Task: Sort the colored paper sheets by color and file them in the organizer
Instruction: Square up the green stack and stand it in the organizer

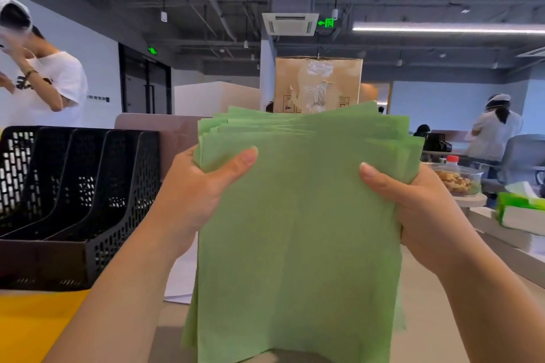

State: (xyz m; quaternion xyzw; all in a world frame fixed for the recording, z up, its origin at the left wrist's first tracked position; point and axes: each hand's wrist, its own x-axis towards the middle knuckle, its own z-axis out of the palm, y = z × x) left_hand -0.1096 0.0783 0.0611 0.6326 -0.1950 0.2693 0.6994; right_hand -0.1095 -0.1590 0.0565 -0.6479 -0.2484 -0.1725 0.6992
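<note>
Green sheets (298,215) between both gripping hands

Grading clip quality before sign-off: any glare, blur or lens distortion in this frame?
Head view: green sheets, left hand and right hand sharp, evenly lit; ceiling strip light blown out white; person at far right soft; the organizer at the left edge looks stretched by the wide lens.

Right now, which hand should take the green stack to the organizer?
Left, probably. The left hand grips the green stack on the side next to the organizer. The right hand holds the opposite edge and would have to cross over.
</note>
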